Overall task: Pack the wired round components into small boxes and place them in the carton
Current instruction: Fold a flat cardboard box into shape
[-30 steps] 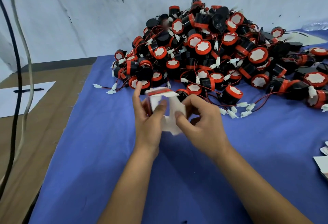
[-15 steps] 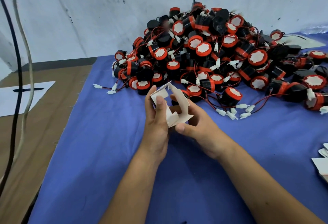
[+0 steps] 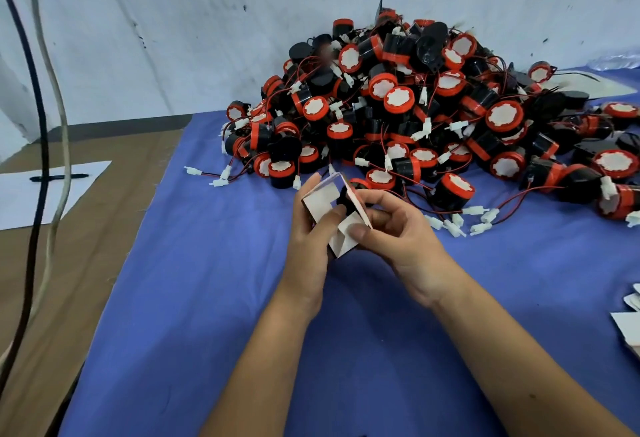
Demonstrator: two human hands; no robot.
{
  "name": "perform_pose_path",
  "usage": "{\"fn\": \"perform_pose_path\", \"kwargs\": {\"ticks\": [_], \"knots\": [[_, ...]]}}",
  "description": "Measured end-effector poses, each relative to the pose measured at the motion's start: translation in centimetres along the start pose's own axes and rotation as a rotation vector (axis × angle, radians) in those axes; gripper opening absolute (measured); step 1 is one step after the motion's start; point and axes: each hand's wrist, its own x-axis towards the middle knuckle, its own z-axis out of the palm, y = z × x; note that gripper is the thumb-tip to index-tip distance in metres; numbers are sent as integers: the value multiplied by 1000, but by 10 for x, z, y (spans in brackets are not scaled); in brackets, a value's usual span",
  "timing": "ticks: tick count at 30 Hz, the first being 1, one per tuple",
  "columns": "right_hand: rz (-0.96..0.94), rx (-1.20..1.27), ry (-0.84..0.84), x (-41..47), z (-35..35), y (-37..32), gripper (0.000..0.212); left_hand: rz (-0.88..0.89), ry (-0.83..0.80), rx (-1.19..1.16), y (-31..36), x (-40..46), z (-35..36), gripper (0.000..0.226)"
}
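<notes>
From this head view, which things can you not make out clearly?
- Inside of the small box: hidden by its flaps, the left hand and the right hand.
- White flat pieces: cut off by the right edge.
- Carton: not in view.
- Lower components in the pile: hidden by the upper ones.

One head-worn view looks forward and down, close over the blue cloth point(image 3: 214, 298)

One small box point(image 3: 327, 209), one pen point(image 3: 59, 178) on one paper sheet point(image 3: 41, 194), two cables point(image 3: 38, 145), two hands, and perhaps several dozen round components point(image 3: 426, 118), too tangled to count.
</notes>
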Motion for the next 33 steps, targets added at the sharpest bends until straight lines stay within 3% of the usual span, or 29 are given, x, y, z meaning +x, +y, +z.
{"fn": "perform_pose_path", "kwargs": {"ticks": [5,10,13,17,21,24,29,33], "knots": [[-48,-205,-5,-1,6,4,43,-37,42,-37,2,-1,-3,59],[-91,-318,141,1,5,6,44,-87,-138,-236,13,0,-11,69],[-118,-380,145,-3,8,3,44,-102,-43,-274,16,1,-14,57],[-234,-661,141,-5,15,9,50,-104,89,-369,16,-1,-10,56],[-256,-638,143,-3,13,11,66,-108,130,-413,15,-5,2,65],[-264,-506,117,-3,10,10,72,-75,109,-384,12,-4,4,49],[-198,-263,48,-2,8,3,67,85,165,-60,4,-6,6,40],[-180,-208,12,-5,14,-1,67,227,174,33,-1,-7,7,21]]}}
